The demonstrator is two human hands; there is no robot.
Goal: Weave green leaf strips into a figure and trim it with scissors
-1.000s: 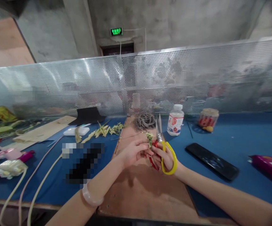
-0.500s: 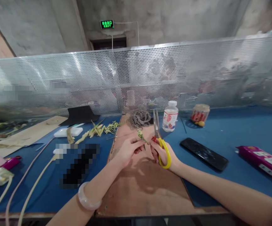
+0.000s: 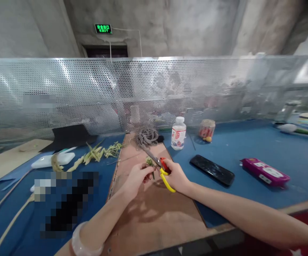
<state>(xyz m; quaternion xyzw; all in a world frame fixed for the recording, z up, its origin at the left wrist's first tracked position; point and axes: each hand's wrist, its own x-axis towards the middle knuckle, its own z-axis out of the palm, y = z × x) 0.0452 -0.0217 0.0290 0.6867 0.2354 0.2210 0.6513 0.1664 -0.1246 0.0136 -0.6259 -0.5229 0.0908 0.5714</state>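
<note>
My left hand (image 3: 135, 178) pinches a small greenish sprig (image 3: 150, 161), its pale, bushy head sticking up above the fingers and a thin stem below. Beside it, my right hand (image 3: 179, 178) is closed on a pair of scissors (image 3: 167, 182) with yellow and red handle loops. The blades slant up and left, passing close behind the sprig; whether they touch it I cannot tell. Both hands are above a brown wooden board (image 3: 164, 227). Beyond the blade tips lies a tangled coil of grey cord (image 3: 147, 137).
Right of the board are a white-capped bottle (image 3: 178, 134), a jar (image 3: 207, 129), a black phone (image 3: 211, 170) and a purple packet (image 3: 265, 172). Leafy scraps (image 3: 96, 153), a white device (image 3: 65, 160) and cables (image 3: 12, 222) lie left. A perforated metal screen (image 3: 154, 83) stands behind.
The view has turned right. The scissors have swung from upright to slanting left, and the right hand now grips their handles with the blades beside the sprig. The left hand still holds the sprig.
</note>
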